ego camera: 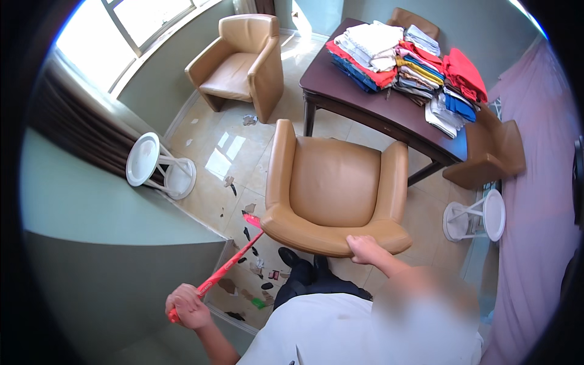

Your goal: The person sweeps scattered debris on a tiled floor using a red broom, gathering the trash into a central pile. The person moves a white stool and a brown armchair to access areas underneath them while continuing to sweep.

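My left hand (pixel 190 306) is wrapped around the upper end of a red broom handle (pixel 230 263). The pink-red broom head (pixel 252 220) rests on the tiled floor, partly hidden behind the armchair. With my right hand (pixel 362 249) I grip the top of the backrest of a tan leather armchair (pixel 336 182), which faces away from me. Scraps of paper, dark bits and a green scrap (pixel 258 303) lie scattered on the floor beside my feet. A small pinkish packet (pixel 273 275) lies among them.
A dark wooden table (pixel 319 75) bears stacks of folded clothes (pixel 372 45). Another tan armchair (pixel 242 64) stands under the window. White round stools stand at left (pixel 143 157) and right (pixel 494 214). A wall corner (pixel 226 242) juts out near the broom; a pink curtain (pixel 524 182) hangs at right.
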Motion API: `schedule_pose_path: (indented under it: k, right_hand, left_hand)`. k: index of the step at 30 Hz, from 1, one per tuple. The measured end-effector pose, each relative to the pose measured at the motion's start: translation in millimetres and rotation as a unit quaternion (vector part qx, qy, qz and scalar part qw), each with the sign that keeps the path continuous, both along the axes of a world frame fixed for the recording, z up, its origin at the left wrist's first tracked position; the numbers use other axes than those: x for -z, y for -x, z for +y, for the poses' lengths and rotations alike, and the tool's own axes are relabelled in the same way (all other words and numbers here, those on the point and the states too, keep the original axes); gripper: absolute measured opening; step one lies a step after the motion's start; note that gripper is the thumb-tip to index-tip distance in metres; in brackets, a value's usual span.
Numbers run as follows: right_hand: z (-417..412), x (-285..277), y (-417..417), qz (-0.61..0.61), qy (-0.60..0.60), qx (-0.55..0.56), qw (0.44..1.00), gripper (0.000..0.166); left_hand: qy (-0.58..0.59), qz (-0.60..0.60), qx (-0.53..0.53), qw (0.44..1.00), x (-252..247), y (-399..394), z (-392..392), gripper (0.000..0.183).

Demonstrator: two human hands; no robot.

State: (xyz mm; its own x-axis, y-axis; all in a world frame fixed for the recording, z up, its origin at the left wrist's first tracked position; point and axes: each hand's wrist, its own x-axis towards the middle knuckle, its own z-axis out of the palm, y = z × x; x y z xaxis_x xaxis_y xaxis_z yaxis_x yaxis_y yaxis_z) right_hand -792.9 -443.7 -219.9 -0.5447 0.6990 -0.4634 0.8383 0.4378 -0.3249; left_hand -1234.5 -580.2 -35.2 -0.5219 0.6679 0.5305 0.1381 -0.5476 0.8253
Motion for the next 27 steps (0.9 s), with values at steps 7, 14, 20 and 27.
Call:
schedule_pose_path:
  k: [7, 14, 20, 27]
  right_hand:
    - [-61, -15, -103, -0.058, -0.004, -0.011, 0.998, 0.052]
    - [-56, -37, -187, -0.115, -0.152, 0.018, 0.981, 0.075]
    - [-72, -13, -187, -0.133, -0.196, 0.077, 0.968, 0.071]
    - [-131, -19, -156, -0.180, -0.136, 0.153, 0.962, 0.061]
  left_hand:
    - [-0.025, -0.011, -0.053, 0.998, -4, -4, -12, 0.038]
    - [0.014, -0.006, -0.032, 0.999, 8, -22, 15, 0.039]
    - [0.057, -0.023, 0.029, 0.998, 8, -21, 53, 0.038]
    - [0.082, -0.054, 0.093, 0.991, 21, 6, 64, 0.037]
